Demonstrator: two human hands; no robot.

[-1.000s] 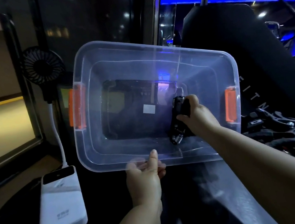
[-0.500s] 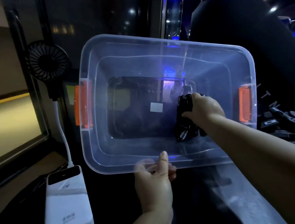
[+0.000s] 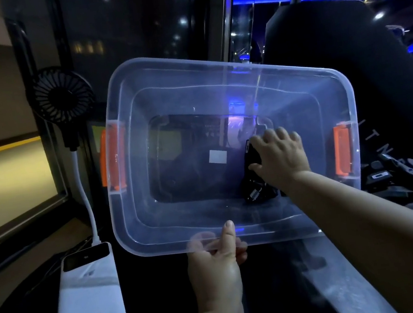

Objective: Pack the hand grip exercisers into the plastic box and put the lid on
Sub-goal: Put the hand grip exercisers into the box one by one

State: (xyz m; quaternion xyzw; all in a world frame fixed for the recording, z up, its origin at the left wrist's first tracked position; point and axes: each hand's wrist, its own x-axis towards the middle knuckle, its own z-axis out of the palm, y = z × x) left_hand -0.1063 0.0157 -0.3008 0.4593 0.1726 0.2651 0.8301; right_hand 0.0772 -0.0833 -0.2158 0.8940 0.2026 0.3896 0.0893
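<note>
A clear plastic box with orange side latches is tilted up toward me. My left hand grips its near rim, thumb over the edge. Inside, at the right of the bottom, lies a black hand grip exerciser with its metal spring showing. My right hand is inside the box with fingers spread and straight, resting on the exerciser. More black hand grip exercisers lie in a pile to the right of the box.
A white power bank lies at the lower left, cabled to a small black fan behind it. A clear lid lies under my right forearm. A dark padded seat back stands behind the box.
My right hand has let go of the exerciser: its fingers, curled round it before, are now spread flat. The box looms larger in the view.
</note>
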